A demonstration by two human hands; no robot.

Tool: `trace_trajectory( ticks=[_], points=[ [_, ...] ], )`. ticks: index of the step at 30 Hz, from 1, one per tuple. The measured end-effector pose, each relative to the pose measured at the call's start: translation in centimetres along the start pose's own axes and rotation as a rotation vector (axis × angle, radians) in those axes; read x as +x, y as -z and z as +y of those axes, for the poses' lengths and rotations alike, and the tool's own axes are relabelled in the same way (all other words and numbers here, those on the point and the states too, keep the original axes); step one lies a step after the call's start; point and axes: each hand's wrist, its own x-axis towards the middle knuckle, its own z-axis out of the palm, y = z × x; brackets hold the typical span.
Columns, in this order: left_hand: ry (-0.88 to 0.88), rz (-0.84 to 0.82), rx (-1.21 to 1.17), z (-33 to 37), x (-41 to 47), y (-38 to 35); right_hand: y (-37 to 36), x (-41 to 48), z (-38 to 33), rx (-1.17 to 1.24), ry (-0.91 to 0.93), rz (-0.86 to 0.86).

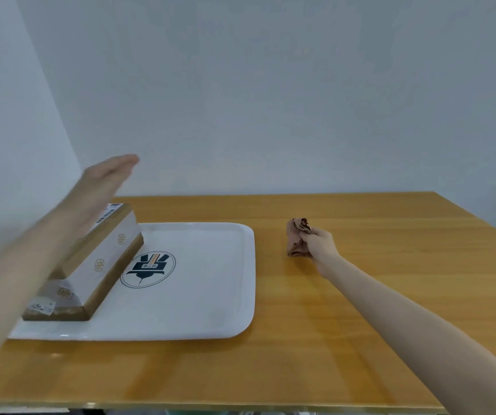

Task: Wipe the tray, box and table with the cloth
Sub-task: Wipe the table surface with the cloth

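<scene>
Tray [204, 298] on table [300, 354], pale wall [270, 100]

My only camera rides on my head, facing forward and a little down across the worktop [345, 310], its wide angle taking in the pale wall [270, 100] over the whole upper half. It sits close: my left hand [107, 178] looms blurred near the lens at left, my right hand [320, 244], gripping the cloth [296, 238], reaches farther out, and the worktop's near edge runs along the bottom.

White tray [198, 319] — dark emblem; brown cloth [297, 239]; honey-yellow table [330, 339].
</scene>
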Motion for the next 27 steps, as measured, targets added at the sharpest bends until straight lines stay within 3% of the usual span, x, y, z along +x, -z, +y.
trace_trajectory(
  ticks=[4, 13, 17, 24, 27],
  points=[
    [0.058, -0.185, 0.004, 0.7, 0.1, -8.9, 0.8, 0.9, 0.1, -0.003, 0.002, 0.03],
    [0.255, -0.531, 0.6, -6.3, 1.4, -19.7, -0.4, 2.6, -0.6, -0.116, 0.057, 0.088],
    [0.234, -0.507, 0.803, -8.5, 1.9, -21.0, -2.2, 3.5, -0.9, -0.315, 0.224, 0.027],
    [0.089, -0.432, 0.924, -10.2, 3.1, -21.1, -5.4, 7.0, 0.1, -0.546, 0.358, -0.029],
    [0.075, -0.481, 0.91, -10.4, 4.3, -21.3, -6.1, 8.7, 0.4, -0.668, 0.42, 0.017]
  ],
)
